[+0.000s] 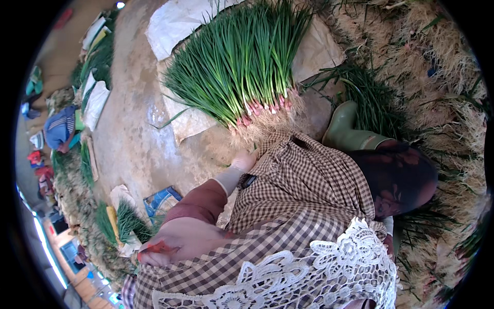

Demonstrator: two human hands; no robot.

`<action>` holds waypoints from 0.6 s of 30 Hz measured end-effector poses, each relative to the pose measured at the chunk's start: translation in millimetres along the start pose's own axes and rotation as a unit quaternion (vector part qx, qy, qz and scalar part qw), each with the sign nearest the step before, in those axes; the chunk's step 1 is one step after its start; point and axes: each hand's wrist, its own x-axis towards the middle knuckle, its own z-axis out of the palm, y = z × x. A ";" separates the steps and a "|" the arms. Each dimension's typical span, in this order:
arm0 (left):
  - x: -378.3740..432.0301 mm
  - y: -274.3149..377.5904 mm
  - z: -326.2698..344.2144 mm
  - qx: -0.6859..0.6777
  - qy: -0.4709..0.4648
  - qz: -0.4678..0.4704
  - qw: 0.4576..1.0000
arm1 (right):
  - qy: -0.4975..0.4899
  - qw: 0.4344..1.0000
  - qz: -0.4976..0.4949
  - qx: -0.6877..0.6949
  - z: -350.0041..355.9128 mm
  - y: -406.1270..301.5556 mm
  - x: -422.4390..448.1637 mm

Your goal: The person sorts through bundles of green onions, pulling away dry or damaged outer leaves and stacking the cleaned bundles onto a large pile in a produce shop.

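My left hand [244, 160], in a pale glove, is by the hem of the checkered dress [305, 174]. Fabric covers its fingertips, so its grip is unclear. Just beyond it, a wide row of green-topped shallots [239, 65] lies on a pale sheet [193, 123]. Their pinkish bulbs and tangled roots [266, 123] point toward me. At the right, beyond the knee [409, 181], only a strip of pale glove cuff [388, 226] shows; my right hand itself is hidden.
A green rubber boot [343, 123] stands beside loose green leaves [374, 104]. Heaped rooted plants [436, 77] fill the right side. A blue-edged sack [164, 199] and leafy bundles [131, 224] lie left on the concrete floor [127, 108]. Farther left, a person [61, 127] bends over plants.
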 end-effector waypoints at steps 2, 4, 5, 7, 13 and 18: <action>2.9 -15.1 -19.9 0.219 -0.027 0.064 0.973 | -0.009 1.000 -0.008 0.004 -5.2 -1.8 13.8; -1.6 9.7 -58.8 0.124 0.001 -0.007 0.992 | -0.002 1.000 -0.001 0.011 -2.5 -4.9 12.1; -5.3 29.3 -76.5 -0.050 0.035 -0.099 0.993 | 0.011 1.000 0.009 0.016 -1.0 -5.3 7.7; -14.7 36.5 -64.5 -0.068 0.064 -0.141 0.986 | 0.002 1.000 0.000 0.020 3.5 -11.4 15.5; -2.3 28.4 -34.8 0.382 -0.140 0.183 0.895 | 0.007 1.000 0.002 0.027 3.8 -19.1 24.8; -29.5 35.0 -40.6 0.115 0.009 0.091 0.989 | 0.009 0.999 0.012 0.034 0.5 -23.5 28.6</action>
